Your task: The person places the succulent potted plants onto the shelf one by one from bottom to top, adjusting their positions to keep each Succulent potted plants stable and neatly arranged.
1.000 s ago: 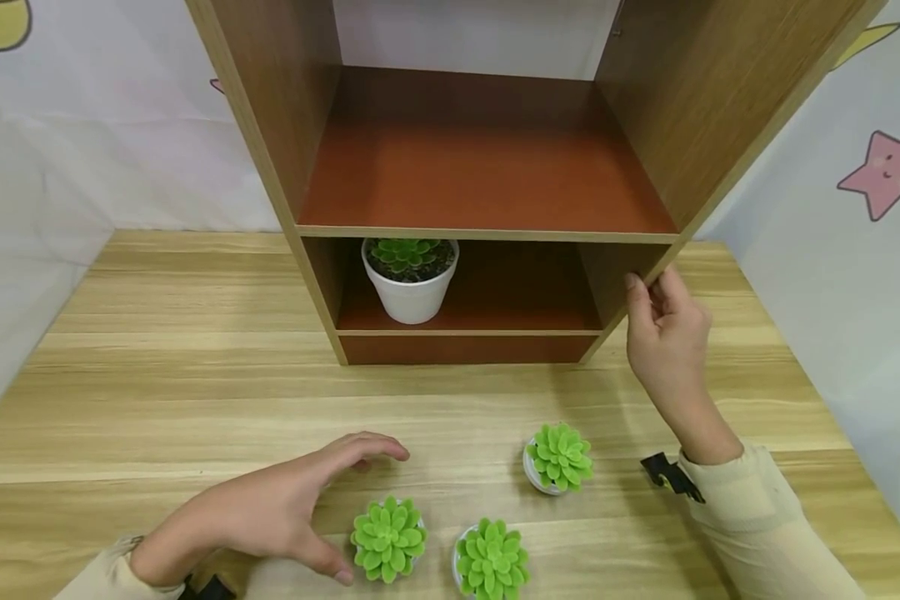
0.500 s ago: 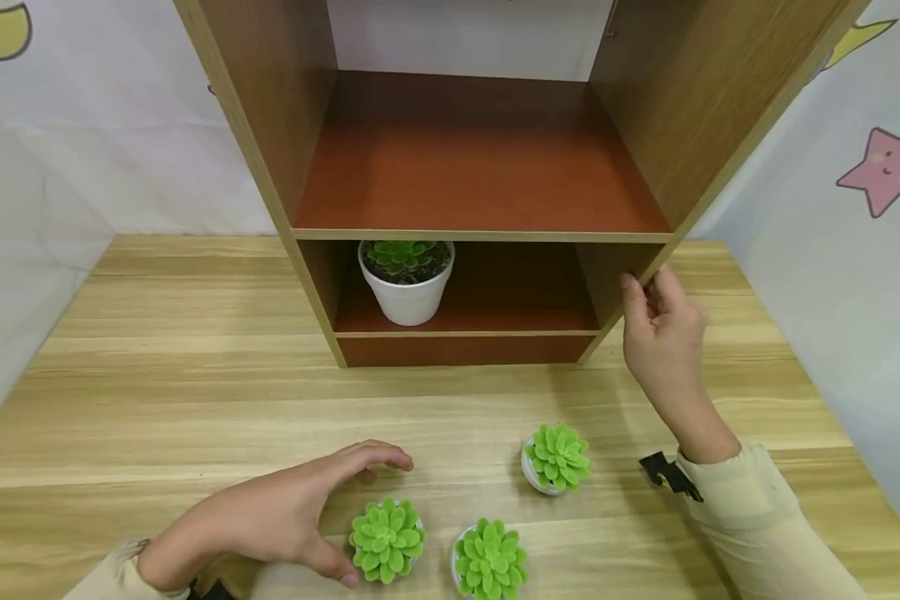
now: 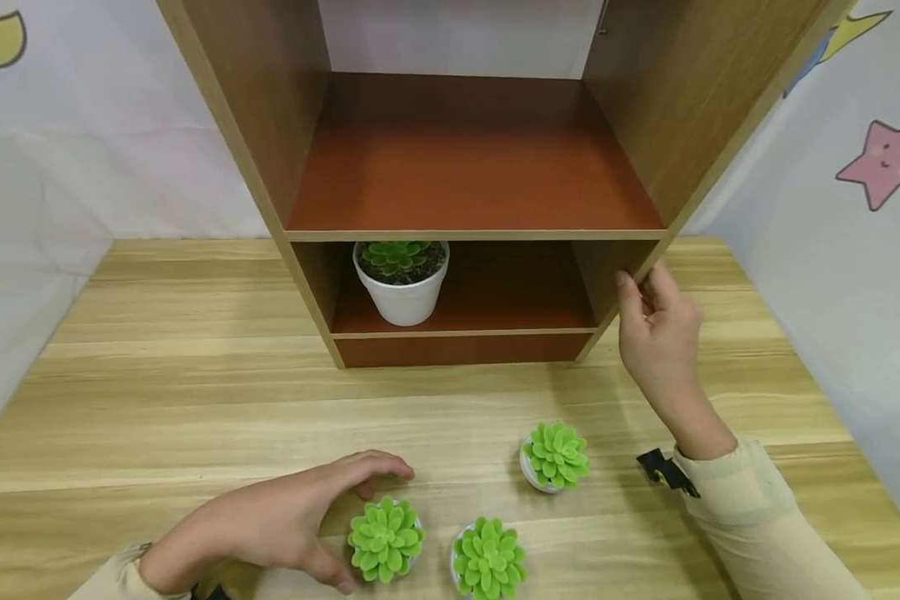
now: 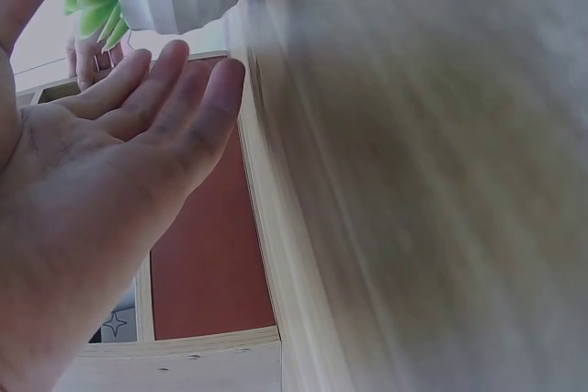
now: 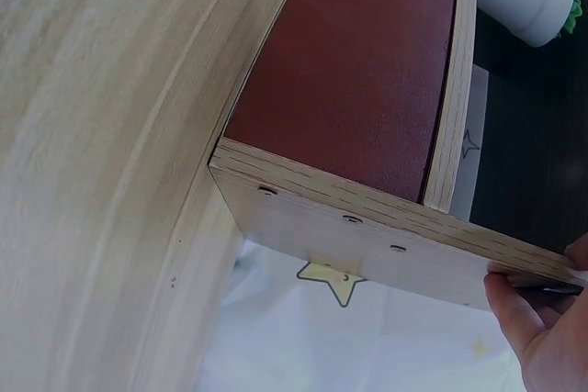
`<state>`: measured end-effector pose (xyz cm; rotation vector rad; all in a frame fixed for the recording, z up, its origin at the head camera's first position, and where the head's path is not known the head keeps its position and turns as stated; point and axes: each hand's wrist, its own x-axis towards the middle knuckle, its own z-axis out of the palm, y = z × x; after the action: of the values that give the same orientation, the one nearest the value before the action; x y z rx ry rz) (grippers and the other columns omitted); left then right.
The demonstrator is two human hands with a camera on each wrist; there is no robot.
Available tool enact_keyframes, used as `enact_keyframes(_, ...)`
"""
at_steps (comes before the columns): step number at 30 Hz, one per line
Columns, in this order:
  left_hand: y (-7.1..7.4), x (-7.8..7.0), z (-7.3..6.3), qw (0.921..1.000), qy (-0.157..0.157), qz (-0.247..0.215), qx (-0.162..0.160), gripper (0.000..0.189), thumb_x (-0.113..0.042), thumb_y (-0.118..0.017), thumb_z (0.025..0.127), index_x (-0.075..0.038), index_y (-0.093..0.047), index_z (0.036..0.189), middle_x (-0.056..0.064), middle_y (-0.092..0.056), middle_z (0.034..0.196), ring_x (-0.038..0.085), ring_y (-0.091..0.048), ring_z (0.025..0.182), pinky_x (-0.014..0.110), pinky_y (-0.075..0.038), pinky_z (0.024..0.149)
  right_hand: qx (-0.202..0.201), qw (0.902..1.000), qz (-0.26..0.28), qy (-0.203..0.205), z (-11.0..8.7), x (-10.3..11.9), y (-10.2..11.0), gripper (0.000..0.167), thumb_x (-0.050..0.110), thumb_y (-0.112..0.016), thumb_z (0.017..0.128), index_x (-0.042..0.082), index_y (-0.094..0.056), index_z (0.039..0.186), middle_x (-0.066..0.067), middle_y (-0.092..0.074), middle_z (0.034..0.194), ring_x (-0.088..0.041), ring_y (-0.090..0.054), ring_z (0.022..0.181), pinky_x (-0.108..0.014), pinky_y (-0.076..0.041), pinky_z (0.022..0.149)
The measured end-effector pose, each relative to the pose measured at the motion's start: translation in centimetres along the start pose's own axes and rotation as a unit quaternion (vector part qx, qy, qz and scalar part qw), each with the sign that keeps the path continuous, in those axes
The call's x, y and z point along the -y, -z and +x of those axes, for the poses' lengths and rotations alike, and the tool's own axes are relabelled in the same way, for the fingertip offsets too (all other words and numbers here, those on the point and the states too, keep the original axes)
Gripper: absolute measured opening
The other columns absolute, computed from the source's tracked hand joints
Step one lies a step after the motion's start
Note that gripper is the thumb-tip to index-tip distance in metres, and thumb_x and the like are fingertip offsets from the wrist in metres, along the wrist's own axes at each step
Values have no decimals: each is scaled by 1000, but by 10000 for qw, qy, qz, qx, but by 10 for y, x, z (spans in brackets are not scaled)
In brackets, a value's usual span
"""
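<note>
Where the left grip (image 3: 281, 517) arches, one succulent (image 3: 386, 540) stands between thumb (image 3: 327, 567) and fingers (image 3: 371, 466).

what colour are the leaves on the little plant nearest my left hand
Bright green; the leaves show best in the head view.

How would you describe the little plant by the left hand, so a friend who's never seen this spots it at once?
Find the big brown shelf unit on the wooden table. In front of it, beside the open left hand, sits a small bright-green potted plant. Of three look-alikes there, it's the leftmost and the nearest to that hand.
</note>
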<state>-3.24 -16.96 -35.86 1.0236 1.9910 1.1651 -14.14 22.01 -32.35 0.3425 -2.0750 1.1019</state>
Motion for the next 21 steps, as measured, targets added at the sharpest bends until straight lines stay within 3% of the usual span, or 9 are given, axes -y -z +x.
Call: enact_keyframes(21,-2,5,7,9991,-54,396,149,77,-22,-87,77,-23,-45,142,-8,-51,135,9,-51,117,29,-45,96,-93,9999,111,13,0,-1,-2,16,2,-57,97,-10,-65,104,-16,-71,93,-5,-66,82,-13,-51,66)
